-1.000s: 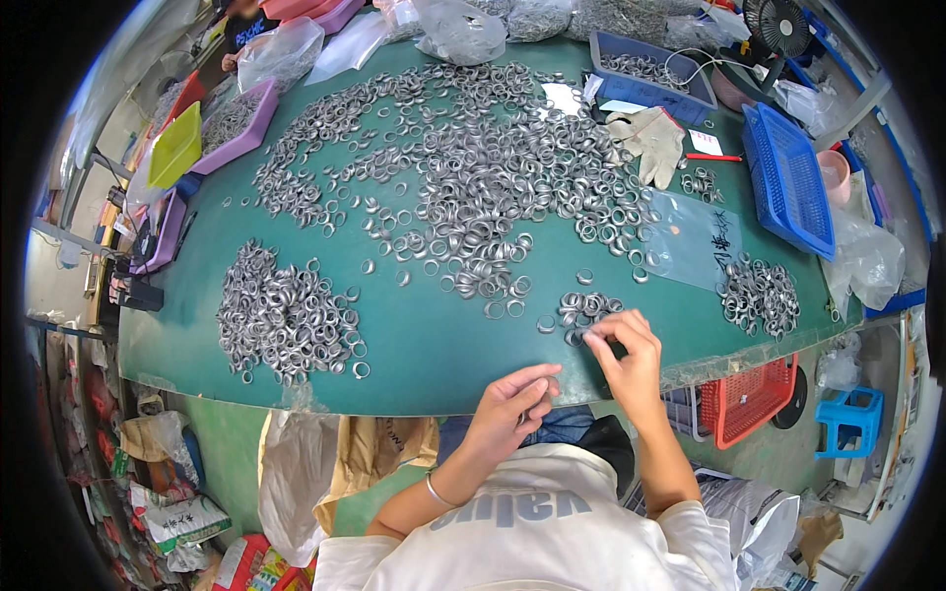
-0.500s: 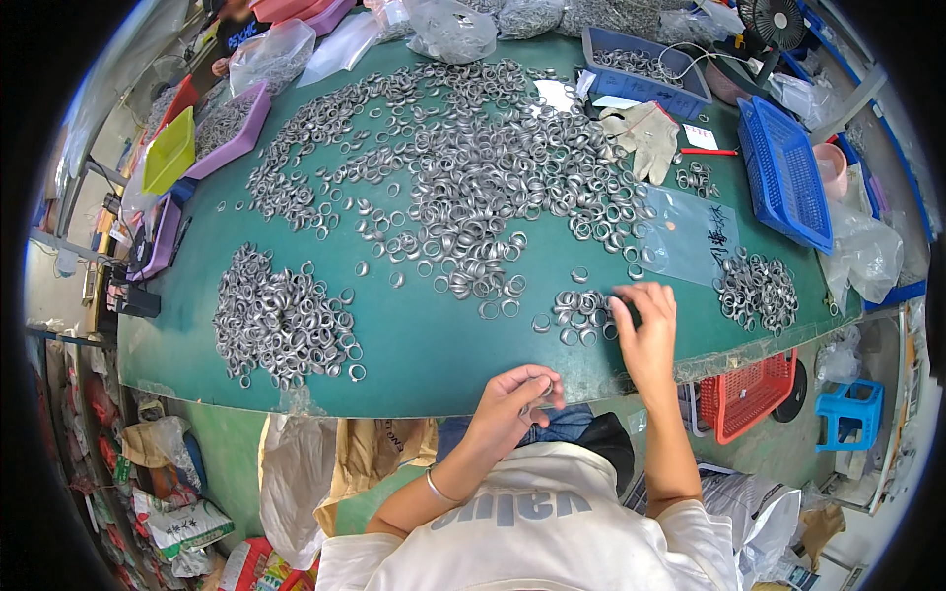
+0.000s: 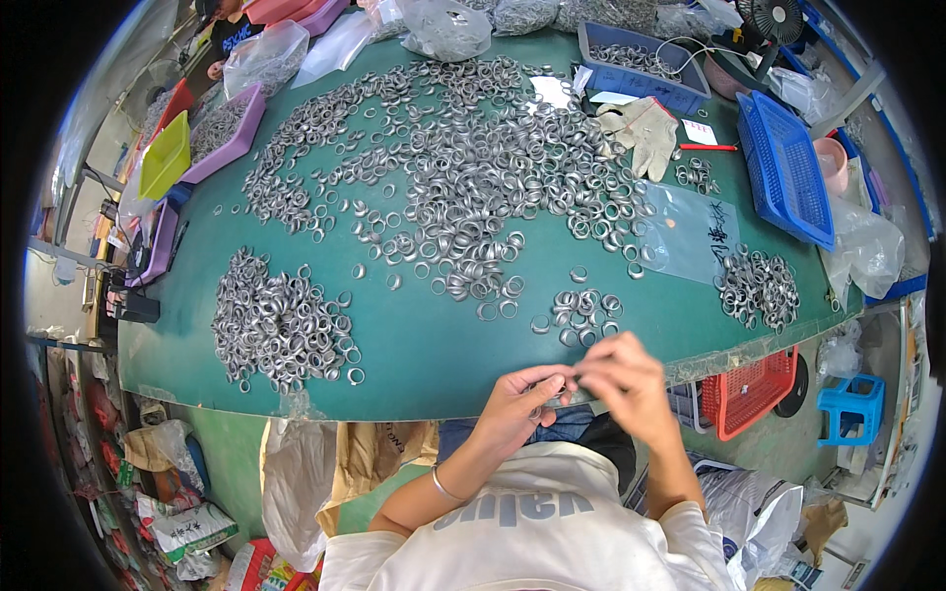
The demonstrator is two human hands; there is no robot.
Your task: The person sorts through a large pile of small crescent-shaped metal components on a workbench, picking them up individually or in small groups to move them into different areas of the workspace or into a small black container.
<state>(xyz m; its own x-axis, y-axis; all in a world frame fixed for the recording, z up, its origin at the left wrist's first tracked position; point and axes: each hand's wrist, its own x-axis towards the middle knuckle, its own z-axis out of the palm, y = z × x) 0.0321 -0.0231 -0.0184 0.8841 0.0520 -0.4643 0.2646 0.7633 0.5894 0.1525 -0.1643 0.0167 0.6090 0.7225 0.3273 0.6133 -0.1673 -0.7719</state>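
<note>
My left hand (image 3: 527, 402) is closed around metal rings at the table's front edge; how many it holds I cannot tell. My right hand (image 3: 623, 376) is closed, its fingertips meeting the left hand's, and motion blurs what is between them. Just beyond the hands lies a small group of grey metal rings (image 3: 583, 313). A large heap of the same rings (image 3: 468, 187) spreads over the middle and back of the green table (image 3: 434, 360). Another ring pile (image 3: 281, 320) sits at the front left, and one more pile (image 3: 757, 291) at the right.
Blue baskets (image 3: 783, 172) stand at the right edge. A blue bin (image 3: 645, 69) of rings, a work glove (image 3: 645, 136) and a clear plastic bag (image 3: 690, 231) lie toward the back right. Purple and yellow-green trays (image 3: 166, 158) are at the left. Below the table, a red basket (image 3: 754, 394).
My right hand has come back from the small ring group toward my left hand, and their fingertips now meet. The left hand has stayed nearly in place.
</note>
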